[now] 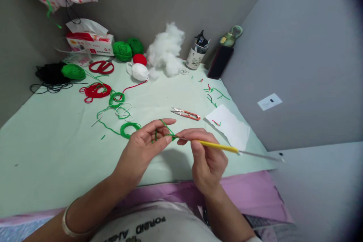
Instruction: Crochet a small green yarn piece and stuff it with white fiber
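My right hand [208,159] grips a crochet hook [218,146] by its yellow handle, the metal tip pointing left into a small green crochet piece [173,137]. That piece is pinched between the thumb and fingers of my left hand [146,141]. Green yarn runs up over the left index finger and around the other fingers. Just behind the left hand lies a loop of green yarn [126,130] on the table. The fingers partly hide the stitches and the hook's tip.
Thread snips [185,114] lie beyond my hands, with a white paper scrap [231,128] to the right. Farther back are red scissors [101,67], red yarn [98,90], white stuffing [166,51], a pen cup [196,56], a dark bottle [220,60] and a tissue box [93,43]. Grey partitions border the table.
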Action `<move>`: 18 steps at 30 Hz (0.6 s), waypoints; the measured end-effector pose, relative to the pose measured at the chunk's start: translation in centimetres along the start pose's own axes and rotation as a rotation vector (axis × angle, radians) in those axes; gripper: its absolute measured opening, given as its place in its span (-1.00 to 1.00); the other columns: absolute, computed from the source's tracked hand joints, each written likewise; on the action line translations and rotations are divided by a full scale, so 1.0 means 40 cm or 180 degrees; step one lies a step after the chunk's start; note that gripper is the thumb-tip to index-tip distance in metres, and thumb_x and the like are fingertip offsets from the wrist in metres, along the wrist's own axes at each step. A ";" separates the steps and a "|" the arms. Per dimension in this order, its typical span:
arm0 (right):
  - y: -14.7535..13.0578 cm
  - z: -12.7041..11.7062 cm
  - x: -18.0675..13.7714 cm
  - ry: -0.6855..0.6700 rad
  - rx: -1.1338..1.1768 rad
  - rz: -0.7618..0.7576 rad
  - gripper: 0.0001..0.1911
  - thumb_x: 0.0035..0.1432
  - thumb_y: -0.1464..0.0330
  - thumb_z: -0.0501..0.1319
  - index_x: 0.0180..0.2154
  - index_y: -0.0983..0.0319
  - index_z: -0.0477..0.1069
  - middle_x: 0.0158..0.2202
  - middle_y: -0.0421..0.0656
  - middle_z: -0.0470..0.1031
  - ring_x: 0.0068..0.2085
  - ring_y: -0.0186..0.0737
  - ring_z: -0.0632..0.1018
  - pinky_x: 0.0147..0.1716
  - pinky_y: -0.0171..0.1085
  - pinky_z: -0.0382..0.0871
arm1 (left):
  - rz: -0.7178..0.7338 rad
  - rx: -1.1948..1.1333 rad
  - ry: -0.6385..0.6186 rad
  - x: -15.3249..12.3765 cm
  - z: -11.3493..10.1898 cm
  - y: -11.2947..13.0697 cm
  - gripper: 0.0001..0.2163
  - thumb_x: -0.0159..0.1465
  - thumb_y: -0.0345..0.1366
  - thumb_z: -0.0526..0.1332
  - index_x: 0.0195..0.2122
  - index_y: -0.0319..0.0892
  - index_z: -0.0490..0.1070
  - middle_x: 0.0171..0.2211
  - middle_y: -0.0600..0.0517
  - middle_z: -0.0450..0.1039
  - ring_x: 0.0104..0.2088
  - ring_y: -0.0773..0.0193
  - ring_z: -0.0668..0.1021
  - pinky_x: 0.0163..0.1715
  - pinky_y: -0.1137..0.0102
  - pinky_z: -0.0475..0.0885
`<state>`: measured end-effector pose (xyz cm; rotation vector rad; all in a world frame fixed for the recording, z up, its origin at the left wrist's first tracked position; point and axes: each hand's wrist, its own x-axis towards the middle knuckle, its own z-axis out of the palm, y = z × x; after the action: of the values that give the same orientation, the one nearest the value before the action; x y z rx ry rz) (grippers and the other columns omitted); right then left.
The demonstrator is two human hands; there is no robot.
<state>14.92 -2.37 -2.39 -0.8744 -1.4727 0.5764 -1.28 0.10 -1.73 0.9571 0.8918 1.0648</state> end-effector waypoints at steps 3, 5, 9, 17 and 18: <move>-0.002 0.000 -0.004 -0.0066 -0.0349 -0.0517 -0.71 0.38 0.55 0.10 -0.01 0.19 0.50 -0.18 -0.09 0.61 -0.14 -0.17 0.62 -0.19 -0.15 0.56 | 0.0152 0.0204 0.0015 -0.002 0.000 -0.001 -0.72 0.25 -0.27 0.42 0.00 0.06 0.62 -0.33 0.12 0.44 -0.27 0.35 0.42 -0.20 0.46 0.33; 0.001 0.001 -0.005 -0.0162 -0.0640 -0.0674 -0.71 0.37 0.55 0.11 0.00 0.19 0.49 -0.18 -0.07 0.61 -0.12 -0.16 0.63 -0.18 -0.15 0.58 | 0.0221 0.0246 0.0058 -0.004 0.003 -0.002 -0.73 0.25 -0.28 0.42 -0.01 0.07 0.63 -0.33 0.12 0.46 -0.27 0.35 0.43 -0.20 0.47 0.34; 0.015 0.009 -0.015 -0.0286 -0.1671 -0.1101 -0.69 0.34 0.52 0.19 0.04 0.12 0.51 -0.13 -0.06 0.60 -0.12 -0.15 0.63 -0.21 -0.18 0.58 | 0.0179 -0.0032 0.0157 -0.007 0.011 -0.007 -0.66 0.20 -0.31 0.46 0.01 0.05 0.62 -0.35 0.12 0.47 -0.28 0.37 0.45 -0.19 0.48 0.36; 0.005 0.011 0.002 0.0432 -0.0020 0.0031 -0.76 0.39 0.45 0.15 -0.12 0.11 0.59 -0.28 -0.14 0.58 -0.31 -0.22 0.58 -0.33 -0.18 0.54 | -0.0752 -0.1209 -0.0305 0.007 -0.002 0.012 -0.62 0.21 -0.30 0.45 0.07 -0.13 0.60 -0.44 0.14 0.35 -0.42 0.44 0.34 -0.01 0.37 0.41; 0.003 0.012 0.008 0.0452 0.0293 0.0232 -0.77 0.40 0.43 0.15 -0.15 0.12 0.59 -0.29 -0.15 0.57 -0.34 -0.24 0.57 -0.36 -0.20 0.53 | -0.0673 -0.1123 -0.0301 0.007 -0.002 0.014 -0.62 0.21 -0.30 0.45 0.07 -0.10 0.60 -0.41 0.13 0.38 -0.39 0.43 0.38 -0.02 0.37 0.40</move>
<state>14.48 -1.96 -2.34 -0.8814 -1.2808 0.6185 -1.43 0.49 -1.27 0.5993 0.6814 0.9476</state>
